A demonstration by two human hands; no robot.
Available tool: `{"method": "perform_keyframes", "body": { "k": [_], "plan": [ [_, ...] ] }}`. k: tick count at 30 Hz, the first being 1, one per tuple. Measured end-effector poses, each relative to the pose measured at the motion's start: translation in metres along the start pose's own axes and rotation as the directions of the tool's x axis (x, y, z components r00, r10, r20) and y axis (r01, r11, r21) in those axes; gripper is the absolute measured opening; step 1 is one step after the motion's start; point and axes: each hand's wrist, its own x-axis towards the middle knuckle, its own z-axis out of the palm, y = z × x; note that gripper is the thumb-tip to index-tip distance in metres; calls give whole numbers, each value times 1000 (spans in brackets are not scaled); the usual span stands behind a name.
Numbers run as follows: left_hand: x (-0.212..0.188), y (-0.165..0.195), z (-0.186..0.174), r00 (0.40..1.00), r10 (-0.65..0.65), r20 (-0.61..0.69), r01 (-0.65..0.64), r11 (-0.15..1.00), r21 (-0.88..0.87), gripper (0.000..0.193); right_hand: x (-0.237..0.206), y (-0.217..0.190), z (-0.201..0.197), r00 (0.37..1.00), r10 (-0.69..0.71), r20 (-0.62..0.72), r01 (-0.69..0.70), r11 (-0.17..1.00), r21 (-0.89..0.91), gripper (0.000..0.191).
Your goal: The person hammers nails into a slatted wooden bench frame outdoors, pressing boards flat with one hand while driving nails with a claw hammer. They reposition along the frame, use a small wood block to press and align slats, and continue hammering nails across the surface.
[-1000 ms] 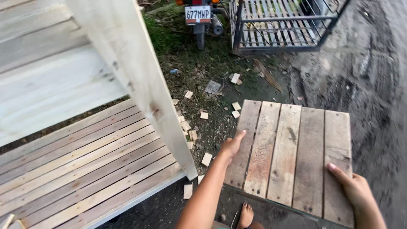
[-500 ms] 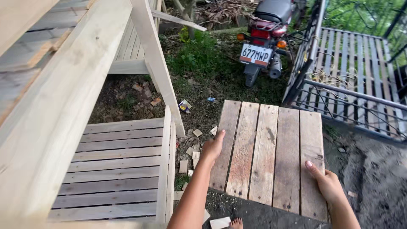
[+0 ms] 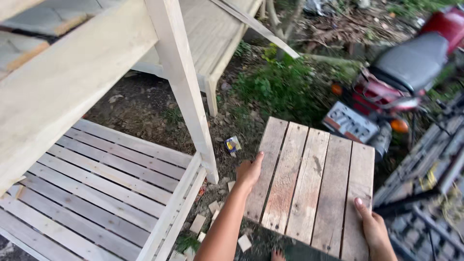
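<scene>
I see the left hand (image 3: pixel 249 172) gripping the slatted wooden panel (image 3: pixel 311 186) at its left edge, fingers curled over it; the right hand (image 3: pixel 373 231) clasps the right edge, thumb on top. Panel is held above the dirt ground (image 3: pixel 145 111), beside the pale wooden frame (image 3: pixel 183 92).

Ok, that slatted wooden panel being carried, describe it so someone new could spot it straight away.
Start at the pale wooden frame with its slatted shelf on the left. Just right of its upright post, the wooden panel is held above the dirt, left hand on one edge, right hand on the other. Its five boards are weathered and reddish-stained, unlike the frame's pale timber, with a motorbike beyond.
</scene>
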Motion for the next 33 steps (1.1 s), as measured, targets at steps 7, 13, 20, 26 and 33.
{"method": "perform_keyframes", "body": {
  "k": [7,13,20,26,33],
  "plan": [
    [128,62,-22,949,-14,-316,-41,985,-167,73,168,-133,103,968,-41,248,48,999,-22,85],
    [235,99,-60,889,-187,-418,15,924,-383,66,279,-245,219,928,-42,370,92,989,-120,82],
    [364,161,-127,856,-257,-449,49,904,-424,68,393,-375,392,908,49,415,37,979,-198,82],
    [462,192,-188,802,-239,-548,14,924,-383,48,453,-457,552,738,-211,641,378,916,-135,77],
    [537,211,-273,598,-498,-628,247,860,-447,80,476,-565,743,631,146,762,279,874,-399,81]
  ]
}}
